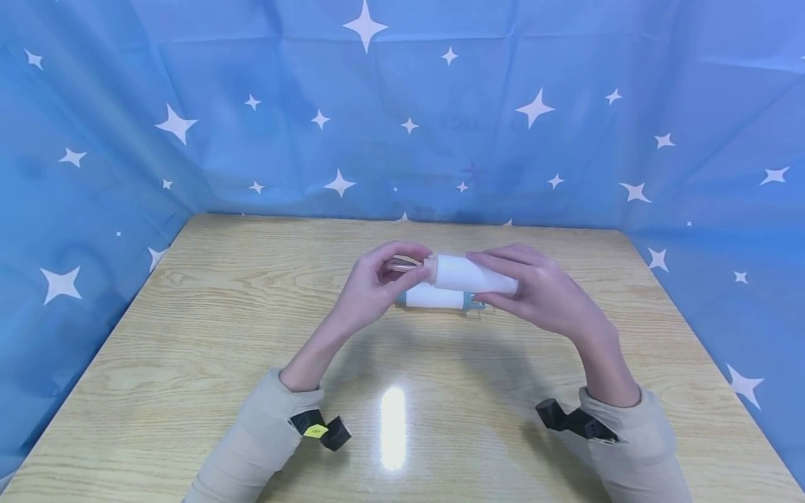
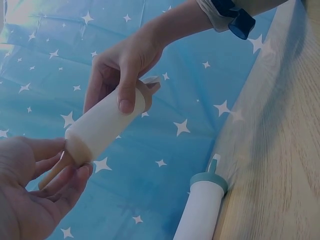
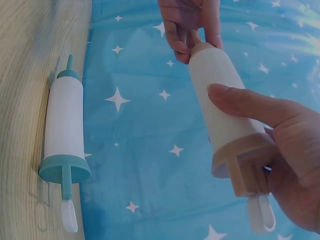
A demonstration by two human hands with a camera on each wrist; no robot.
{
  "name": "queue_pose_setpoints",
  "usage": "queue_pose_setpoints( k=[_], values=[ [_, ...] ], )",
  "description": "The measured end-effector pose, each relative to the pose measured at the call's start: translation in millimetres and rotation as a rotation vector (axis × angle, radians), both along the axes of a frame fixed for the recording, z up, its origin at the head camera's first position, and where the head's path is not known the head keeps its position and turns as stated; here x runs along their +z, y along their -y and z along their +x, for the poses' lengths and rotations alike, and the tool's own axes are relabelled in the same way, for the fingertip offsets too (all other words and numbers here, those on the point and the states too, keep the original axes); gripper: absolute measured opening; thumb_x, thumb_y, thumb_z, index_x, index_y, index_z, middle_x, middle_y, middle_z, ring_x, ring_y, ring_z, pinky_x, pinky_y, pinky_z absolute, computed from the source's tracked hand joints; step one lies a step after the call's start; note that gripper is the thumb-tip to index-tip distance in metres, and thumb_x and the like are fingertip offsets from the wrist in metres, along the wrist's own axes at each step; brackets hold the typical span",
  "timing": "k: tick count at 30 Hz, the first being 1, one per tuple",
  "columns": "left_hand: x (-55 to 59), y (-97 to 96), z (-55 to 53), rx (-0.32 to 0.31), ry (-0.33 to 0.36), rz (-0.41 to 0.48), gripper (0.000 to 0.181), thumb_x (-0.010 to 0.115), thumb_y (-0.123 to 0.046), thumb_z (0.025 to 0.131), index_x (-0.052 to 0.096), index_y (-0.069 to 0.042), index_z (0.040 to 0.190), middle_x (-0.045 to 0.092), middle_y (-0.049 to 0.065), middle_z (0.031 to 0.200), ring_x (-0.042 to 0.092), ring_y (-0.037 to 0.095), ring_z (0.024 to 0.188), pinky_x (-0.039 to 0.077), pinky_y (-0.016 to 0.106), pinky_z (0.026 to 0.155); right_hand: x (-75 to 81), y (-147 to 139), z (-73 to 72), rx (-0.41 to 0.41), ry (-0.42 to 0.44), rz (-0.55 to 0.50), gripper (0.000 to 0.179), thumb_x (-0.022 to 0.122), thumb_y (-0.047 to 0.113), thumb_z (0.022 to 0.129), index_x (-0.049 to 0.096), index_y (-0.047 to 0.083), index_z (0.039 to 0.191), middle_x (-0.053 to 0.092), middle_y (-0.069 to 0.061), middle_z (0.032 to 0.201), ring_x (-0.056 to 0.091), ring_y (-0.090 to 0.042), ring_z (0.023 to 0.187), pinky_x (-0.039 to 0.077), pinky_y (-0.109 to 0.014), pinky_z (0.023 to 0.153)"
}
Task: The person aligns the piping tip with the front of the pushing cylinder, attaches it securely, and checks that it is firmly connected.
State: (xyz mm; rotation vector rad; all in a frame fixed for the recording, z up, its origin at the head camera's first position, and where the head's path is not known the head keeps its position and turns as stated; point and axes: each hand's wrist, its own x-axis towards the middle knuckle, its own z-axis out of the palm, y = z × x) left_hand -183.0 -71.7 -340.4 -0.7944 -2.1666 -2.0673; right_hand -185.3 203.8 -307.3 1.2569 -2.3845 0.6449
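Note:
Both hands hold a white cylinder with beige ends (image 1: 455, 272) above the table. My left hand (image 1: 377, 279) pinches its beige left end between thumb and fingers, where a slim beige stem (image 2: 52, 171) sticks out. My right hand (image 1: 541, 290) grips the white body near the other end, thumb along the side. A beige flange (image 3: 245, 150) and a white loop (image 3: 261, 214) show at that right end. Behind and below, a similar white cylinder with teal ends (image 3: 65, 120) lies on its side, partly hidden in the head view.
The wooden table (image 1: 220, 335) stretches under both arms. A blue curtain with white stars (image 1: 377, 105) hangs behind the table and along both sides. Each sleeve carries a strapped black wrist camera (image 1: 317, 427).

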Motion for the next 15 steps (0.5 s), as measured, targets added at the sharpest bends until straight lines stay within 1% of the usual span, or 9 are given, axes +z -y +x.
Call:
queue_pose_setpoints(
  k=[2, 4, 6, 9, 13, 15],
  values=[
    [0.2, 0.5, -0.3, -0.007, 0.022, -0.004, 0.026, 0.069, -0.010, 0.098, 0.067, -0.004, 0.123, 0.066, 0.008, 0.117, 0.070, 0.022, 0.102, 0.060, 0.036, 0.087, 0.0, 0.0, -0.5, 0.001, -0.003, -0.004, 0.057, 0.068, 0.048, 0.093, 0.068, 0.005, 0.129, 0.069, -0.013, 0.120, 0.065, -0.031, 0.109, 0.062, -0.043, 0.073],
    [0.3, 1.0, -0.3, -0.024, 0.047, -0.003, 0.027, 0.068, -0.012, 0.098, 0.066, -0.005, 0.124, 0.066, 0.009, 0.116, 0.072, 0.024, 0.098, 0.061, 0.038, 0.084, -0.3, 0.0, -1.1, 0.001, -0.002, -0.008, 0.064, 0.054, 0.058, 0.096, 0.068, 0.005, 0.130, 0.070, -0.012, 0.120, 0.065, -0.031, 0.109, 0.062, -0.043, 0.073],
    [0.3, 1.3, -0.6, -0.042, 0.066, -0.002, 0.026, 0.067, -0.013, 0.099, 0.066, -0.005, 0.124, 0.066, 0.009, 0.114, 0.073, 0.026, 0.092, 0.062, 0.039, 0.080, -0.4, -0.1, -1.4, 0.001, -0.004, -0.008, 0.066, 0.053, 0.059, 0.096, 0.068, 0.005, 0.129, 0.070, -0.013, 0.120, 0.065, -0.032, 0.109, 0.062, -0.043, 0.073],
    [0.1, 1.4, -1.3, -0.066, 0.079, 0.000, 0.025, 0.066, -0.013, 0.100, 0.066, -0.004, 0.124, 0.067, 0.011, 0.112, 0.074, 0.027, 0.086, 0.062, 0.041, 0.077, -0.6, -0.4, -1.7, 0.000, -0.002, -0.006, 0.065, 0.054, 0.058, 0.095, 0.068, 0.005, 0.130, 0.070, -0.013, 0.120, 0.065, -0.032, 0.109, 0.062, -0.044, 0.075],
    [0.1, 1.4, -1.2, -0.064, 0.076, -0.007, 0.025, 0.066, -0.013, 0.100, 0.066, -0.004, 0.123, 0.068, 0.011, 0.111, 0.074, 0.025, 0.086, 0.062, 0.040, 0.076, -0.9, -0.6, -1.5, -0.002, -0.002, -0.002, 0.065, 0.054, 0.059, 0.095, 0.068, 0.005, 0.130, 0.070, -0.013, 0.120, 0.065, -0.032, 0.109, 0.062, -0.044, 0.074],
    [0.4, 1.3, -0.8, -0.061, 0.074, -0.004, 0.024, 0.066, -0.013, 0.100, 0.066, -0.004, 0.122, 0.068, 0.011, 0.112, 0.074, 0.027, 0.089, 0.062, 0.040, 0.078, -0.8, -0.6, -1.3, -0.003, -0.002, -0.002, 0.066, 0.052, 0.059, 0.096, 0.068, 0.005, 0.129, 0.070, -0.013, 0.120, 0.064, -0.032, 0.109, 0.062, -0.043, 0.072]
  ],
)
